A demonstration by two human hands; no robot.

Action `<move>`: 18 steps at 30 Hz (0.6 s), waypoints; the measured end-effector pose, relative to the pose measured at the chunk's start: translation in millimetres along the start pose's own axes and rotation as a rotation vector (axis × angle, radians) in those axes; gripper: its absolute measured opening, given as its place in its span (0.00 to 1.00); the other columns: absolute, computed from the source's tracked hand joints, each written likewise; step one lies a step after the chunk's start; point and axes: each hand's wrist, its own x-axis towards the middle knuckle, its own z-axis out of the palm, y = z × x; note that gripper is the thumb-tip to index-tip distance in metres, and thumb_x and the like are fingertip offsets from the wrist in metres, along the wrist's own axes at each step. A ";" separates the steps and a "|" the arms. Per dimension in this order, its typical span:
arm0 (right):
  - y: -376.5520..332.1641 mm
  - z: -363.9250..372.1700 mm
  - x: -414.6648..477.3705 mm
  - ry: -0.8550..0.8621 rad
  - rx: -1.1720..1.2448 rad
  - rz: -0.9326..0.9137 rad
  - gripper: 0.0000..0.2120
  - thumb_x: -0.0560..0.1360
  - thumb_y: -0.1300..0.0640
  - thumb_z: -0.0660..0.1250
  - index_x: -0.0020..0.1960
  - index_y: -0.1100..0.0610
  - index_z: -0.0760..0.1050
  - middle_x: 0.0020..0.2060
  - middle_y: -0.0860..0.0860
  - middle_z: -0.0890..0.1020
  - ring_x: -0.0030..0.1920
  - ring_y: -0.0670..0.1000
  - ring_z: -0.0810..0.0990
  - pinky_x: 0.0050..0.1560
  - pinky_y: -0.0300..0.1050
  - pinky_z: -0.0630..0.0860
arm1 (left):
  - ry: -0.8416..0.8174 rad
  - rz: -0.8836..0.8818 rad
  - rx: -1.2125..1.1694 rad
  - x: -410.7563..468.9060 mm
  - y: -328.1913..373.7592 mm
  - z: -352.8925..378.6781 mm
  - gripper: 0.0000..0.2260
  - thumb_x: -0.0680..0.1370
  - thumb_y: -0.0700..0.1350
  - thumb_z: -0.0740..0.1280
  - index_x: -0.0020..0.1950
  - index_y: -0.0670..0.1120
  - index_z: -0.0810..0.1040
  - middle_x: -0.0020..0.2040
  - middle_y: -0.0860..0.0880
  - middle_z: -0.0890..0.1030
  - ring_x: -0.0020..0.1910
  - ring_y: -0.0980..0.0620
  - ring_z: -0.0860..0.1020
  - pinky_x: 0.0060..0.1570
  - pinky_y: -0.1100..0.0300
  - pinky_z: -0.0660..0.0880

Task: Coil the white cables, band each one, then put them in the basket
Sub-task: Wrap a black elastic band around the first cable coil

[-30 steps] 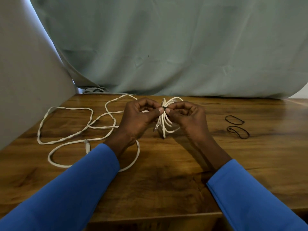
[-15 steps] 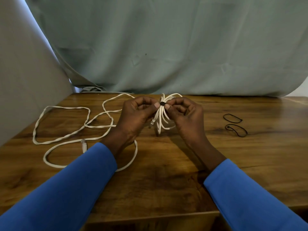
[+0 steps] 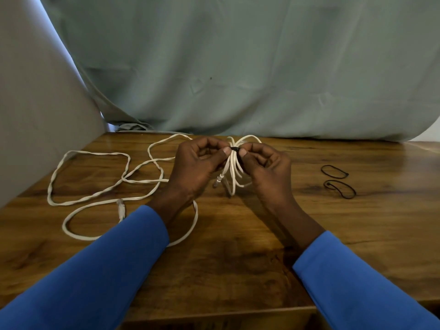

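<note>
A small coiled white cable [image 3: 234,173] is held upright above the wooden table, pinched at its middle where a black band [image 3: 235,148] wraps it. My left hand [image 3: 197,165] grips the coil and band from the left, my right hand [image 3: 266,167] from the right, thumbs meeting at the band. The coil's loops fan out above and below my fingers, and a plug end hangs at its lower left. A longer white cable [image 3: 100,189] lies loose and uncoiled on the table to the left. No basket is in view.
Two black elastic bands [image 3: 334,171] [image 3: 340,188] lie on the wooden table [image 3: 238,270] at the right. A grey-green curtain [image 3: 238,67] hangs behind the table and a pale wall panel [image 3: 35,115] stands at the left. The table's front edge runs just below my sleeves.
Both hands with the coiled cable stay together at the band; the fingers shifted slightly. The view tilted a little, so the scene sits lower in frame than a second ago.
</note>
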 end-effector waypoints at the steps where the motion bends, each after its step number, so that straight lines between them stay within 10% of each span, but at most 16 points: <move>1: -0.5 0.1 -0.1 0.000 0.018 0.025 0.05 0.79 0.68 0.69 0.53 0.66 0.82 0.45 0.60 0.87 0.46 0.57 0.87 0.50 0.51 0.84 | 0.009 -0.002 0.000 -0.2 0.9 -0.1 0.03 0.77 0.35 0.73 0.48 0.42 0.84 0.45 0.42 0.87 0.44 0.46 0.86 0.47 0.54 0.83; 5: -2.9 -0.4 0.1 -0.048 0.063 0.091 0.07 0.77 0.69 0.70 0.55 0.65 0.82 0.46 0.58 0.88 0.47 0.54 0.87 0.47 0.42 0.82 | 0.037 -0.028 -0.037 -0.5 3.3 -0.8 0.02 0.78 0.35 0.72 0.50 0.39 0.84 0.44 0.42 0.87 0.43 0.47 0.86 0.47 0.55 0.84; 11: 2.3 -1.5 2.4 0.001 -0.013 0.022 0.07 0.73 0.69 0.75 0.49 0.61 0.84 0.46 0.58 0.88 0.49 0.58 0.87 0.54 0.56 0.83 | 0.012 -0.062 -0.040 -0.7 0.2 1.5 0.02 0.77 0.38 0.74 0.49 0.40 0.84 0.44 0.42 0.87 0.43 0.45 0.86 0.49 0.50 0.83; 18: 2.1 0.7 2.6 -0.003 -0.159 -0.014 0.07 0.71 0.69 0.78 0.49 0.65 0.84 0.42 0.53 0.87 0.44 0.47 0.86 0.48 0.41 0.82 | -0.027 -0.065 0.053 1.9 -2.4 0.1 0.11 0.72 0.36 0.79 0.50 0.43 0.82 0.43 0.44 0.85 0.41 0.52 0.83 0.43 0.61 0.79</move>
